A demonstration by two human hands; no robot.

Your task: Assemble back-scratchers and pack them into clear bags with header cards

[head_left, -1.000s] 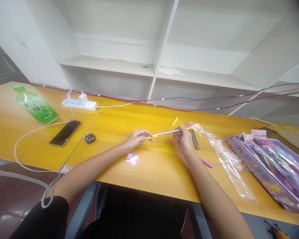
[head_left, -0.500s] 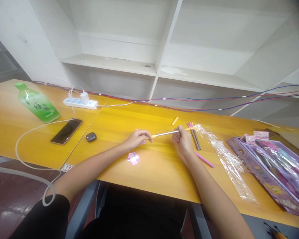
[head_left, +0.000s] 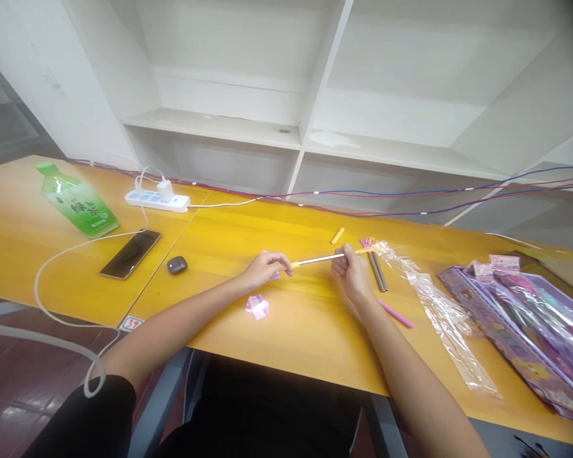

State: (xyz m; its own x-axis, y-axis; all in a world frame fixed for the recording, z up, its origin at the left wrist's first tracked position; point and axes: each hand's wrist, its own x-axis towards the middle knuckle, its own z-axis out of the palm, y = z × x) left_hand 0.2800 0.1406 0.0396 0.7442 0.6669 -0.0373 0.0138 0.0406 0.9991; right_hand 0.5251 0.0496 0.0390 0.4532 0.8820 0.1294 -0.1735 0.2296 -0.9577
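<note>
A thin silver rod with a yellow tip point(head_left: 315, 259) stretches between both hands above the yellow table point(head_left: 286, 318). My left hand point(head_left: 263, 270) pinches its yellow left end. My right hand point(head_left: 351, 273) is closed in a fist around the right part, where a yellow piece sticks out toward a pink tassel point(head_left: 367, 242). Just right of that fist lie two grey metal tubes point(head_left: 379, 271) and a pink stick point(head_left: 395, 313). A small pink wrapper point(head_left: 256, 306) rests below my left hand, and a short yellow cap point(head_left: 337, 235) lies behind the rod.
Clear plastic sleeves point(head_left: 439, 312) and purple stationery packs point(head_left: 525, 324) fill the right side. At left are a green tea bottle point(head_left: 79, 202), a phone point(head_left: 130, 245), a dark earbud case point(head_left: 177, 264), a white power strip point(head_left: 157, 200) with cable. White shelves stand behind.
The hands and rod have hardly shifted. The head camera has drifted a little, so everything sits slightly lower and further right in view.
</note>
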